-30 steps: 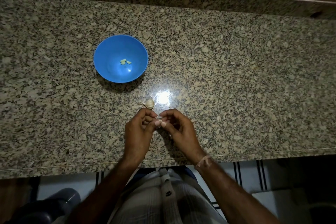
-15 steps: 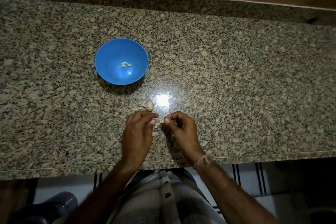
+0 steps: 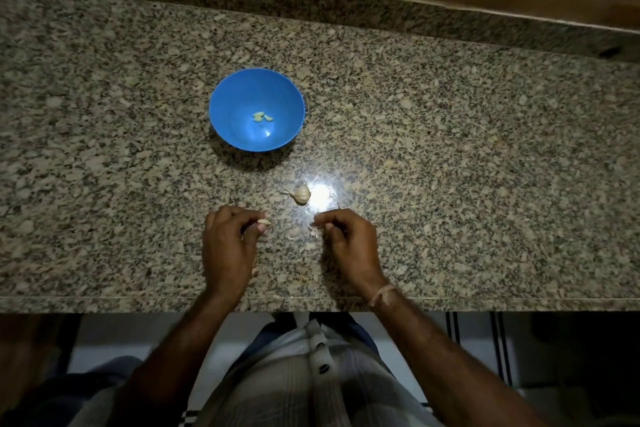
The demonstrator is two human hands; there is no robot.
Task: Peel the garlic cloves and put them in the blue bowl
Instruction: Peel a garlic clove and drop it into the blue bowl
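A speckled granite countertop [image 3: 450, 149] filled the upper and middle of the frame. A blue bowl [image 3: 228, 125] stood left of centre on it, and a few pale peeled garlic cloves [image 3: 262, 117] lay together at its bottom. Below and to the right of the bowl, apart from it, a small garlic bulb [image 3: 300, 194] rested on the stone just beside a bright glare spot.

Lower in the frame, both hands hung over the counter's near part, clearly apart from each other. The left hand [image 3: 228, 246], left of centre, had its fingers curled in, thumb and forefinger pinched on a pale garlic clove [image 3: 264, 222] that showed at the fingertips. The right hand [image 3: 349, 243], right of centre, was likewise curled, and its fingertips pinched a thin scrap of papery garlic skin [image 3: 314, 231] that hung at the tips; whether the scrap touched the stone could not be told. A thin band [image 3: 382, 295] circled the right wrist. At the bottom edge, a striped buttoned shirt [image 3: 311, 374] showed between the two forearms.
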